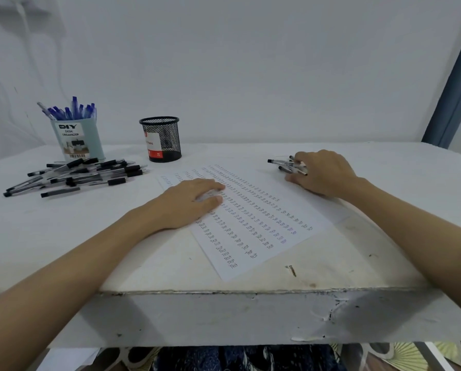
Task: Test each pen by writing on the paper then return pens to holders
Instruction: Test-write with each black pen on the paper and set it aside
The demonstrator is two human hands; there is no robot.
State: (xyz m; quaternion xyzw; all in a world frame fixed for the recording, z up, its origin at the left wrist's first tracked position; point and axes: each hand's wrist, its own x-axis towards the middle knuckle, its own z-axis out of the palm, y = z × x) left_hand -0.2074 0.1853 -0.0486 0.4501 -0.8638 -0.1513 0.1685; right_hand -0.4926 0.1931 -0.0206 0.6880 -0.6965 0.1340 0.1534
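A white sheet of paper (253, 223) covered in rows of small handwriting lies slanted on the table. My left hand (189, 202) rests flat on its left part, fingers straight. My right hand (323, 171) lies over a few black pens (285, 164) just past the paper's upper right edge, fingers curled around them. A pile of several black pens (76, 175) lies at the left. Behind it stands a pale blue holder (76, 140) filled with blue pens (71, 111). A black mesh holder (162, 139) stands at the middle back; I see no pens sticking out of it.
The white table (384, 250) has a worn front edge close to me and a wall right behind it. A blue-grey post (454, 84) rises at the far right. Patterned fabric and floor show below the table edge.
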